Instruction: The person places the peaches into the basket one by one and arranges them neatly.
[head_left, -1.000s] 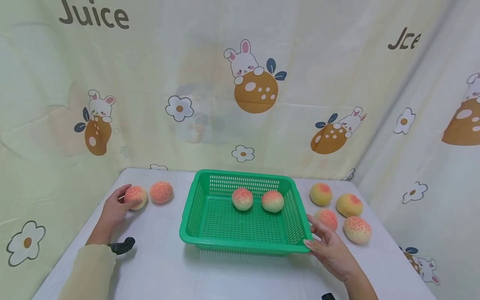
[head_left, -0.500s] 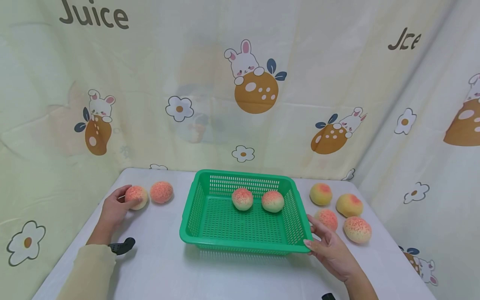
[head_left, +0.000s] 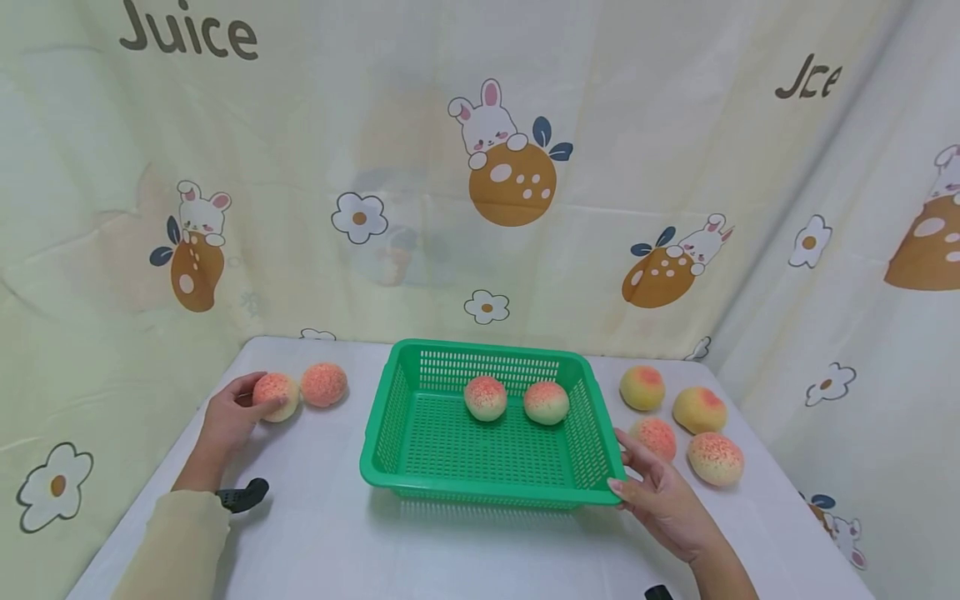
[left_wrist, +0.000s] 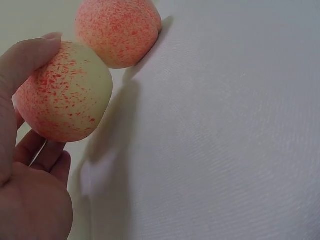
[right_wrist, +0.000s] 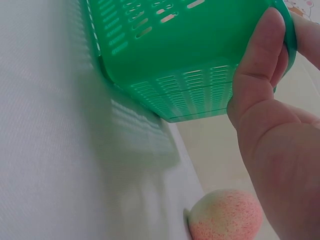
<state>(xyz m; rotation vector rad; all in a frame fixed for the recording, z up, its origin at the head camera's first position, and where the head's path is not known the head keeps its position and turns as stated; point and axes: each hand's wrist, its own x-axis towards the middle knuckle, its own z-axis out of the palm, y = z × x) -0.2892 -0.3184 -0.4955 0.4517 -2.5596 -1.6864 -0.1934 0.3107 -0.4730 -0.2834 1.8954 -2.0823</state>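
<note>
My left hand (head_left: 231, 417) holds a pale, red-speckled peach (head_left: 276, 397) at the table's left side, with the thumb on its near side. In the left wrist view that peach (left_wrist: 65, 92) lies between the thumb and the fingers beneath it. A pinker peach (head_left: 324, 385) is just to its right. At the right, my right hand (head_left: 663, 504) pinches the near right corner of the green basket (head_left: 487, 493) by its rim. In the right wrist view, my thumb presses the outside of the basket wall (right_wrist: 190, 45). Two peaches (head_left: 485, 398) lie inside the basket, towards the back.
Several peaches stand right of the basket: two yellowish ones (head_left: 642, 388) behind, a pink one (head_left: 655, 439) beside my right fingers, and a speckled one (head_left: 716, 459) farther right. A printed curtain (head_left: 420, 275) hangs behind the white-covered table (head_left: 322, 533).
My left hand and its peach have shifted very slightly to the right, towards the pinker peach. My right hand and the basket have stayed in place.
</note>
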